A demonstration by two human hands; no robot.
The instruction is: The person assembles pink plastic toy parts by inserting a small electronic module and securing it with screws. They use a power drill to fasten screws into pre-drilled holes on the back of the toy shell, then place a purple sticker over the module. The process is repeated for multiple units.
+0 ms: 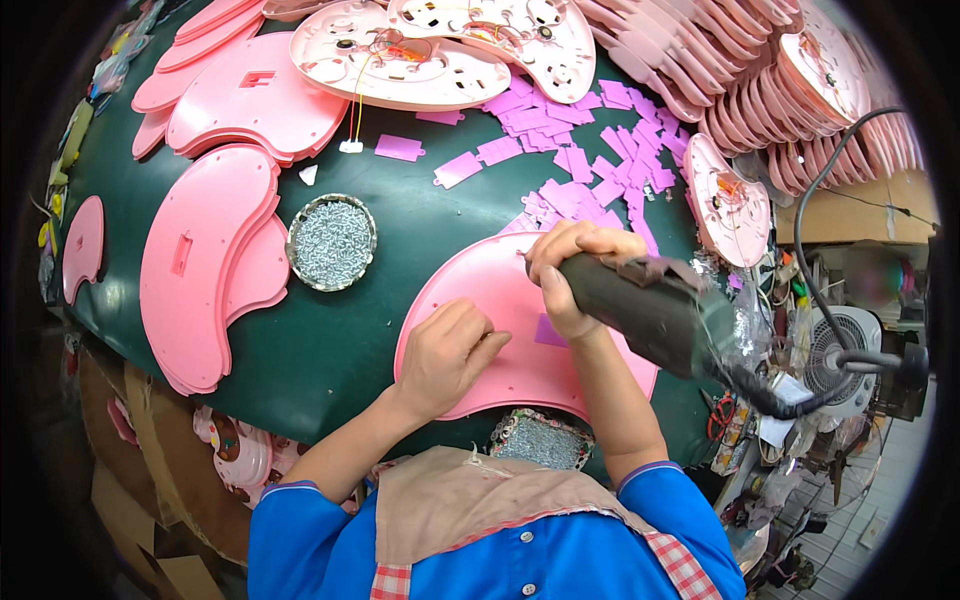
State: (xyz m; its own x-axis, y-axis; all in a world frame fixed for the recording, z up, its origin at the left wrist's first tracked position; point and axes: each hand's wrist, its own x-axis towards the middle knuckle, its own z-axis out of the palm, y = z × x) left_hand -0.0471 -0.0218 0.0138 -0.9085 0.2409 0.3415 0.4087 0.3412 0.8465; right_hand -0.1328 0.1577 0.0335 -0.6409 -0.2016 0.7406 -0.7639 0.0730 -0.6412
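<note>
Before me lies a curved pink plastic panel [455, 285], with a purple plate [548, 331] set against its middle. My right hand [573, 268] is wrapped round the front of a dark electric screwdriver [650, 318], held tilted over the panel's far right part. Its tip is mostly hidden by my fingers. On the panel's left side rests my left hand [448, 358], fingers curled in; whatever they may hold is hidden. A round bowl of small screws [332, 243] stands to the left. Close to my body, a tray of screws [541, 440] sits by the panel's near edge.
Pink panels [205, 265] are stacked at the left. Purple plates [545, 120] lie scattered beyond my work. Pink shells with wires [400, 60] lie at the back, and tall stacks of pink parts [740, 60] rise far right. A cord and fan [845, 355] are at right.
</note>
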